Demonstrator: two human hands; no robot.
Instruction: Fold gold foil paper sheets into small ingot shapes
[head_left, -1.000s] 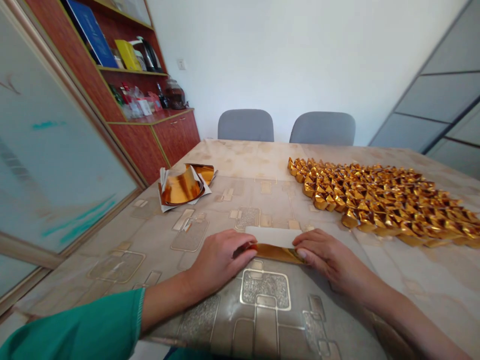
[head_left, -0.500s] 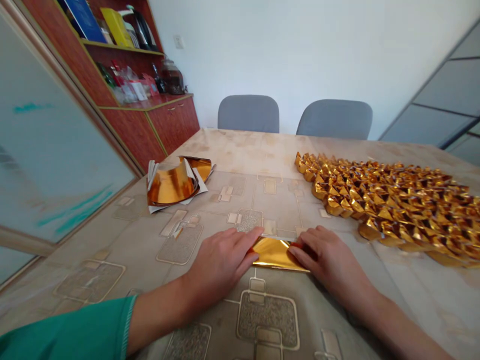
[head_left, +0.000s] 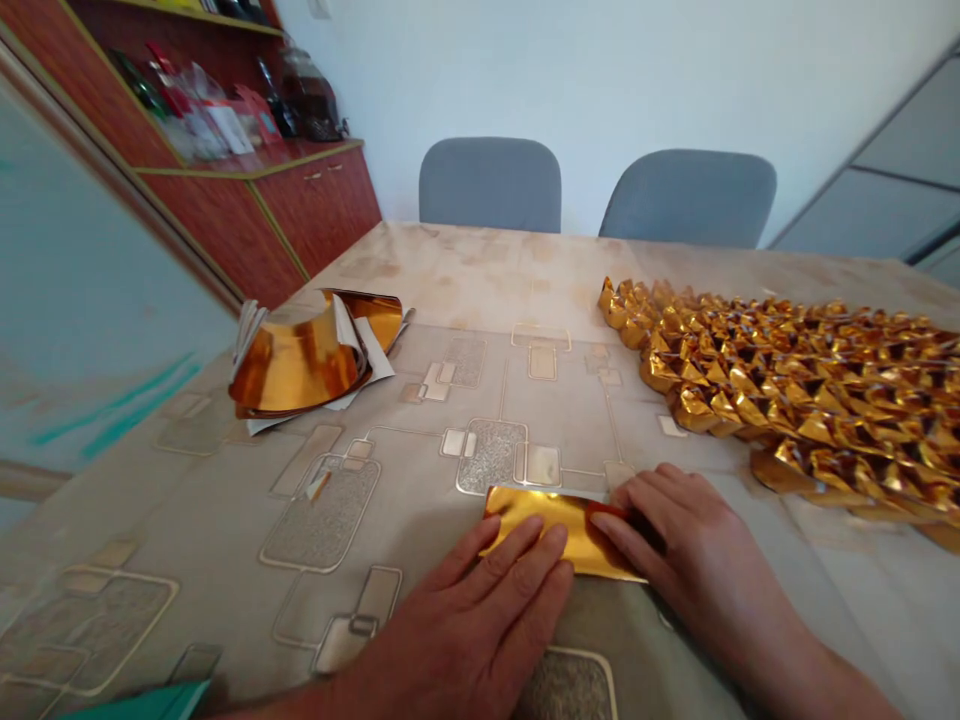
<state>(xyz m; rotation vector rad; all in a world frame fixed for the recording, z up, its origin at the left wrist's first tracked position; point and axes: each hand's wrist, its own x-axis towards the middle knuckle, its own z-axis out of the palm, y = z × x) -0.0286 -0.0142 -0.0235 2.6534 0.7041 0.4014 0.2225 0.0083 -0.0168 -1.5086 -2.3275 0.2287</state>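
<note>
A strip of gold foil paper (head_left: 592, 545), folded flat, lies on the patterned tablecloth in front of me. My left hand (head_left: 495, 600) rests flat on its left part and near edge, fingers stretched out. At the strip's right end, my right hand (head_left: 679, 535) pinches the foil between thumb and curled fingers; some of its fingertips are hidden. Off to the left sits a curved stack of gold foil sheets (head_left: 300, 355) with white paper backs. Many folded gold foil pieces (head_left: 787, 370) stand in rows on the right.
The tablecloth (head_left: 420, 470) covers the whole table. Two grey chairs (head_left: 487, 185) stand at the far edge. Behind on the left is a red-brown cabinet (head_left: 315, 210) with bottles, bags and a glass jar (head_left: 307, 95).
My left hand has gone from pinching the strip's left end to lying flat over it. The right hand keeps its hold at the right end. The view has tilted down and come closer.
</note>
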